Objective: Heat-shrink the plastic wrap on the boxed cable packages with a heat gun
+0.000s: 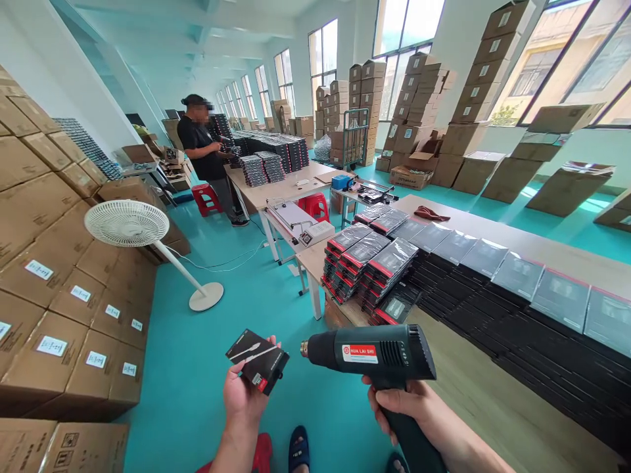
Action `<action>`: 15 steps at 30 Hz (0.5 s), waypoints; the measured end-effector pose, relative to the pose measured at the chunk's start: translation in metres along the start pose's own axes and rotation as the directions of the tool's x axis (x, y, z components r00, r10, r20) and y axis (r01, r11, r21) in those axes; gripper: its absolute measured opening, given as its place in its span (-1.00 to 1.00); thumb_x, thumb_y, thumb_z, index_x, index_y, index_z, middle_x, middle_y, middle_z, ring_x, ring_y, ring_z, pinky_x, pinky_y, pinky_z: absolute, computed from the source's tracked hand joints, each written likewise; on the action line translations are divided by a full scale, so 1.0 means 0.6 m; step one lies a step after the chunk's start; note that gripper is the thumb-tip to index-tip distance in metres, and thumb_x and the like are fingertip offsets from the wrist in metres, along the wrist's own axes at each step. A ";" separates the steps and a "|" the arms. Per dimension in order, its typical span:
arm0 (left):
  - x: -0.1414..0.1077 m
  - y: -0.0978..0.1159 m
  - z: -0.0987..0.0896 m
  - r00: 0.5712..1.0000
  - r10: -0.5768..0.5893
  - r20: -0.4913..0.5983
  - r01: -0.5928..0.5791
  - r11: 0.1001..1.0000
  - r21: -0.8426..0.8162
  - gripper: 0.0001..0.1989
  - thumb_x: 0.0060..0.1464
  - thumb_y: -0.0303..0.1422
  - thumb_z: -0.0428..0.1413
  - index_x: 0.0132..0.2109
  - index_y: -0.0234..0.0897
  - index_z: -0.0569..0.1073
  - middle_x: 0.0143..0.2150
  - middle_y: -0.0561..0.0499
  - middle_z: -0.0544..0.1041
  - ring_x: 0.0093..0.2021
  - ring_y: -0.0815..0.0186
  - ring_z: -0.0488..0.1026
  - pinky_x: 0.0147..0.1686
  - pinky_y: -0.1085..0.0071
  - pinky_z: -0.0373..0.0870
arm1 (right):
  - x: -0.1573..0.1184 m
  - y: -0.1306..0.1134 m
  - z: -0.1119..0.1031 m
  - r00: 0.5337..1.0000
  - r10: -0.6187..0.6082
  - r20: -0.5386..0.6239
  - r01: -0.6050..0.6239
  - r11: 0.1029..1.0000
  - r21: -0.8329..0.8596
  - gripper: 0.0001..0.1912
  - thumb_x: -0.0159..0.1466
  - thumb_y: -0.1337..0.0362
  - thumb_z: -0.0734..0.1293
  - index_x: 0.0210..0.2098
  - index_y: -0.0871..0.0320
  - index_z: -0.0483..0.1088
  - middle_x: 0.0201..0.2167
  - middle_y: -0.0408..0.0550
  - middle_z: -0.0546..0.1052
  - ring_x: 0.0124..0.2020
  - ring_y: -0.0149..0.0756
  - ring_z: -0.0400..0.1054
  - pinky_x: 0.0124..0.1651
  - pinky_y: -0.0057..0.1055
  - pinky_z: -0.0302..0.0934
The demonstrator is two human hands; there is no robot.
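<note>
My left hand (pixel 242 393) grips a flat black product box (pixel 257 360) with a cable picture and a red corner, holding it tilted over the floor. My right hand (pixel 407 408) is wrapped round the handle of a dark green heat gun (pixel 369 351) with a red and white label. The gun's metal nozzle points left at the box, a short gap apart from it. Beyond the gun, stacks of film-wrapped black and red boxes (pixel 367 256) stand on the table, with long rows of black boxes (pixel 486 315) to the right.
A white fan (pixel 128 223) stands at left before stacked cartons (pixel 54 289). At another table a person (pixel 202 154) in black handles boxes. A sealing device (pixel 316 233) and a red stool (pixel 314 207) stand between the tables. Cartons (pixel 463 138) line the windows.
</note>
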State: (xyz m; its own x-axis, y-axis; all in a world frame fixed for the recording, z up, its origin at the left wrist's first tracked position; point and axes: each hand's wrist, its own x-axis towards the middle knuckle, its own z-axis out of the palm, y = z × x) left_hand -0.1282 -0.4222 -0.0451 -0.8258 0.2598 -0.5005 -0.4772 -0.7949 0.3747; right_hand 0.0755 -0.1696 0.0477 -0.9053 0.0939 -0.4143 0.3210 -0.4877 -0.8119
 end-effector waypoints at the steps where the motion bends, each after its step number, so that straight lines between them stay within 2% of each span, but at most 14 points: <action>1: -0.002 0.002 0.002 1.000 -0.005 0.000 0.005 1.000 0.016 -0.47 -0.11 -0.50 0.04 0.08 -0.29 0.48 -0.04 -0.22 0.62 0.01 -0.05 0.56 -0.01 -0.03 0.50 | -0.006 0.001 -0.004 1.000 0.007 -0.010 -0.007 1.000 0.026 -0.61 0.08 0.10 0.47 -0.19 0.20 0.44 -0.48 -0.12 0.48 -0.51 -0.34 0.32 -0.48 -0.42 0.20; 5: -0.004 0.009 0.012 0.992 0.022 -0.126 -0.011 0.996 0.086 -0.53 -0.19 -0.55 0.01 -0.09 -0.22 0.55 -0.34 -0.05 0.66 -0.30 0.12 0.62 -0.25 0.17 0.56 | -0.023 0.005 -0.015 1.000 0.022 -0.011 -0.021 0.997 0.073 -0.61 0.06 0.11 0.50 -0.21 0.21 0.46 -0.44 -0.10 0.50 -0.52 -0.35 0.34 -0.49 -0.43 0.19; 7: -0.003 0.011 0.017 0.984 0.051 -0.170 -0.028 0.990 0.138 -0.58 -0.21 -0.54 0.01 -0.17 -0.22 0.56 -0.41 -0.01 0.63 -0.38 0.16 0.59 -0.33 0.20 0.54 | -0.027 0.008 -0.020 1.000 0.029 0.006 -0.030 0.998 0.053 -0.61 0.06 0.11 0.50 -0.21 0.21 0.46 -0.43 -0.09 0.51 -0.53 -0.35 0.34 -0.49 -0.42 0.20; 12: 0.004 0.009 0.018 0.983 0.118 -0.137 -0.084 0.968 0.235 -0.65 -0.28 -0.52 0.04 -0.27 -0.22 0.55 -0.50 0.05 0.58 -0.45 0.20 0.54 -0.38 0.26 0.50 | -0.035 0.006 -0.022 0.997 0.066 0.048 -0.063 0.996 -0.069 -0.56 0.01 0.02 0.49 -0.24 0.18 0.46 -0.43 -0.09 0.50 -0.52 -0.32 0.32 -0.47 -0.38 0.19; 15: 0.010 0.007 0.014 0.986 0.134 -0.101 -0.102 0.955 0.278 -0.69 -0.29 -0.51 0.06 -0.31 -0.22 0.54 -0.51 0.06 0.56 -0.45 0.20 0.53 -0.36 0.25 0.49 | -0.039 -0.002 -0.014 0.994 0.101 0.049 -0.091 0.981 -0.174 -0.61 0.03 -0.01 0.46 -0.32 0.16 0.44 -0.53 -0.13 0.45 -0.52 -0.32 0.28 -0.44 -0.38 0.16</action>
State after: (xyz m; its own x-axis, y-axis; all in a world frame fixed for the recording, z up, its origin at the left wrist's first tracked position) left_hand -0.1375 -0.4196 -0.0400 -0.8480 0.0941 -0.5217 -0.4552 -0.6335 0.6257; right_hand 0.0985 -0.1636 0.0550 -0.8807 0.0016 -0.4737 0.4457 -0.3362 -0.8297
